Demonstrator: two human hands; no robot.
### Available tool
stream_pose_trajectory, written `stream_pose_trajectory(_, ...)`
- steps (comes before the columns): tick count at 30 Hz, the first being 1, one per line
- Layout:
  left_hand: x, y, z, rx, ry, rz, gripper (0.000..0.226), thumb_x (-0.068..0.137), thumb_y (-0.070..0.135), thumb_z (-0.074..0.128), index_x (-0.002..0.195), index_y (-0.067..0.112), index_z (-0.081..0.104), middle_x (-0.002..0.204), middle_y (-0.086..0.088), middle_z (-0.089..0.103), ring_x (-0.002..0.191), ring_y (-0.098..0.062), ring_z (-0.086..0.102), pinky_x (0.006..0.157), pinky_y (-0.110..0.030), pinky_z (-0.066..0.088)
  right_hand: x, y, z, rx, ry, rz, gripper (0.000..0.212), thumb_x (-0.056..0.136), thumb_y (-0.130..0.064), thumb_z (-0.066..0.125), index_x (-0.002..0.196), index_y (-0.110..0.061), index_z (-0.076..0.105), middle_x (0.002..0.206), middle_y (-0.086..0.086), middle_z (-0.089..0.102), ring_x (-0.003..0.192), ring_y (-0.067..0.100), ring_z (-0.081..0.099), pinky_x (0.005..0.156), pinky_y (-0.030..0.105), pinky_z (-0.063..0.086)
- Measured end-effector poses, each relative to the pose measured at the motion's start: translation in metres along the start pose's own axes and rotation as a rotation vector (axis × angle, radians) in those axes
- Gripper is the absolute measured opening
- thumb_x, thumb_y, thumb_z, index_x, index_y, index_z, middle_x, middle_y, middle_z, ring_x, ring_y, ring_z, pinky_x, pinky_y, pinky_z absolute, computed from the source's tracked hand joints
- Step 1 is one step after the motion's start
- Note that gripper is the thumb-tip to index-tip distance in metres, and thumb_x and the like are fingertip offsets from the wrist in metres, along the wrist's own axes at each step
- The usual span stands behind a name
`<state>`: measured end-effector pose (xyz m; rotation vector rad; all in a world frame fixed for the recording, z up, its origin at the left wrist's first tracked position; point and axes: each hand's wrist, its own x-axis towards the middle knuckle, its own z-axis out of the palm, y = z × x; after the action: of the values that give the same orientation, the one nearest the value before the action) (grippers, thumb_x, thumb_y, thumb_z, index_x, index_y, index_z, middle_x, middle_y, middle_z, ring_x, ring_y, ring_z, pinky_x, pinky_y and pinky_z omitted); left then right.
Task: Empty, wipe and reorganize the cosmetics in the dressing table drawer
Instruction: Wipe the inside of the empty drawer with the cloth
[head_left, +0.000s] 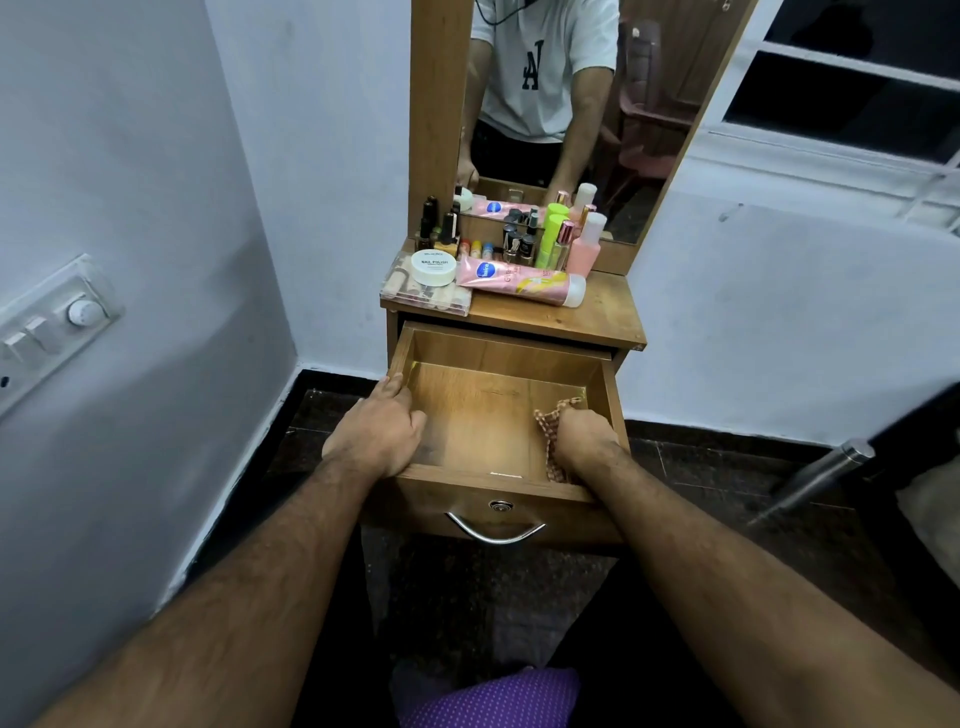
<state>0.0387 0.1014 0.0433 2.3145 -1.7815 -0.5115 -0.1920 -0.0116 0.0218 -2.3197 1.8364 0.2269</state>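
— Down at the near right corner of the drawer (498, 374), what has the right hand (582, 439) got?

— Its fingers are curled tight round a checked cloth (551, 415), bunched against the drawer's right wall. I judge it soft and light, with no stiffness, so it needs pressing flat under the palm to wipe well.

— And the left hand (379, 428)?

— It grips the drawer's left wall near the front, thumb inside and fingers hooked over the rim, steadying it. The drawer is pulled well out and holds nothing but the cloth and hand.

— Where are the cosmetics?

— Up on the desk (608, 317), at the foot of the mirror (571, 104). One pink tube (519, 283) lies on its side; likely squashy and smooth, so take it round the middle. One white round tub (434, 266) marked nail polish sits on one clear flat case (426, 296); I guess it is light and could slide off if the case is lifted first.

— The bottles?

— One pink bottle with a white cap (586, 244), one green bottle (549, 239), and a cluster of small dark nail polish bottles (441, 228) too crowded to count. Probably glass, so hold each by the body, upright, one at a time.
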Motion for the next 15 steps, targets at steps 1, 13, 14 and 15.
stream_pose_trajectory(1, 0.000, 0.000, 0.000, 0.000, 0.000, 0.000, 0.055, 0.102, 0.032, 0.027, 0.152, 0.009, 0.031, 0.165, -0.003, 0.010, 0.151, -0.014, 0.009, 0.120, -0.036, 0.017, 0.002, 0.001, -0.001, -0.003, 0.013, 0.013, 0.021, 0.097, -0.009, 0.051, 0.113, -0.008, 0.065, 0.114, 0.011, 0.068, 0.102, 0.026, 0.067, 0.086, 0.035, 0.056)
stream_pose_trajectory(13, 0.001, 0.000, 0.001, -0.008, 0.009, 0.009, 0.055, 0.103, 0.032, 0.027, 0.153, 0.009, 0.029, 0.165, -0.003, 0.009, 0.151, -0.013, 0.007, 0.121, -0.035, 0.015, 0.017, -0.007, -0.015, -0.102, 0.046, 0.072, 0.025, 0.099, -0.008, 0.048, 0.111, -0.009, 0.070, 0.107, 0.009, 0.069, 0.089, 0.023, 0.066, 0.069, 0.033, 0.053)
stream_pose_trajectory(14, 0.001, 0.000, 0.002, -0.008, 0.009, 0.010, 0.055, 0.103, 0.032, 0.027, 0.153, 0.009, 0.029, 0.165, -0.003, 0.009, 0.151, -0.013, 0.007, 0.121, -0.036, 0.015, 0.016, -0.007, -0.014, -0.099, 0.019, 0.083, 0.025, 0.099, -0.009, 0.048, 0.110, -0.008, 0.070, 0.107, 0.008, 0.069, 0.084, 0.022, 0.064, 0.067, 0.032, 0.052)
stream_pose_trajectory(15, 0.001, -0.001, 0.002, -0.007, 0.010, 0.012, 0.055, 0.103, 0.032, 0.027, 0.152, 0.009, 0.030, 0.165, -0.003, 0.009, 0.151, -0.014, 0.007, 0.121, -0.036, 0.015, 0.013, -0.007, -0.013, -0.100, -0.008, 0.087, 0.025, 0.099, -0.010, 0.048, 0.109, -0.008, 0.070, 0.106, 0.008, 0.069, 0.080, 0.021, 0.061, 0.065, 0.032, 0.051)
